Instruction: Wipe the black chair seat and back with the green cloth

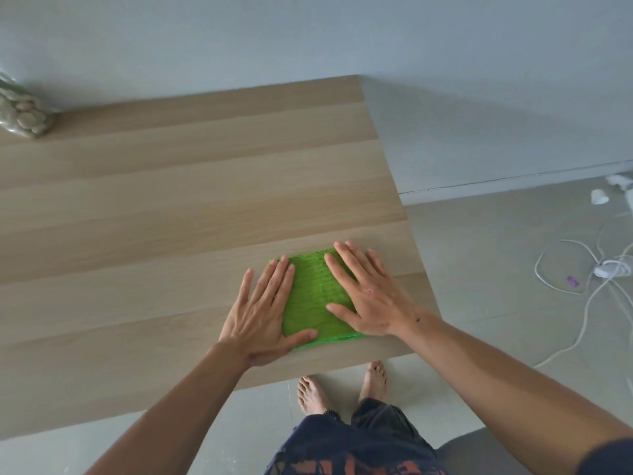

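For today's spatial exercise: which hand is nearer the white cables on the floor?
Right. The right hand lies left of the white cables; the left hand farther left.

cloth [317,296]: bright green, ribbed weave
tabletop [171,207]: pale wood, long plank-like grain bands
wall [445,46]: plain pale grey
floor [479,269]: light grey
cables [582,303]: white
trousers [352,447]: dark navy, orange-red print

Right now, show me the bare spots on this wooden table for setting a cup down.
The light wooden table is bare across its middle, between the clear packet of pale round pieces far left and the folded green cloth. Crowded only front right, where left hand and right hand press it.
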`<act>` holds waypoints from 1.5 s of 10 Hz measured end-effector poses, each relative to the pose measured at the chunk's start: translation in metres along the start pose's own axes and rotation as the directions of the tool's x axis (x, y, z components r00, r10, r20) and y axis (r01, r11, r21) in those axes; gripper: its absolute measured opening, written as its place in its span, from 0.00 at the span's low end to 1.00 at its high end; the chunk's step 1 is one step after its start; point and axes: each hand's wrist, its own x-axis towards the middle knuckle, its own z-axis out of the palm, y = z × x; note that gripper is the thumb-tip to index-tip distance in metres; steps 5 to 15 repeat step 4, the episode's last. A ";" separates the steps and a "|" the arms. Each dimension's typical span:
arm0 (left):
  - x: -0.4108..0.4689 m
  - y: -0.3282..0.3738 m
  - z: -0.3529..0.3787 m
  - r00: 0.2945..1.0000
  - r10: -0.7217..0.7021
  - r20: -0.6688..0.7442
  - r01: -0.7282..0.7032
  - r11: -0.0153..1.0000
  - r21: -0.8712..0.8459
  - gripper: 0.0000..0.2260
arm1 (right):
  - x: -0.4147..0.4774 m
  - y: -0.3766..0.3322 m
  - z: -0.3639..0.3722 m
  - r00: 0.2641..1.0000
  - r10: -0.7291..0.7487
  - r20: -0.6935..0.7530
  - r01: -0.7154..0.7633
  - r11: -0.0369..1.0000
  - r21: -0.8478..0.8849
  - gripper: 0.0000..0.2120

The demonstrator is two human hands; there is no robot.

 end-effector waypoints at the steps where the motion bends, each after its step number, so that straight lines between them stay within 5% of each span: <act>1: -0.007 0.002 0.002 1.000 -0.004 -0.004 0.004 1.000 -0.005 0.48 | -0.007 -0.001 0.006 1.000 0.003 0.009 -0.003 1.000 0.005 0.39; 15: -0.018 0.005 0.004 0.997 -0.058 -0.048 0.053 0.994 -0.096 0.44 | -0.010 -0.007 -0.007 0.998 0.039 0.049 -0.043 0.994 0.097 0.38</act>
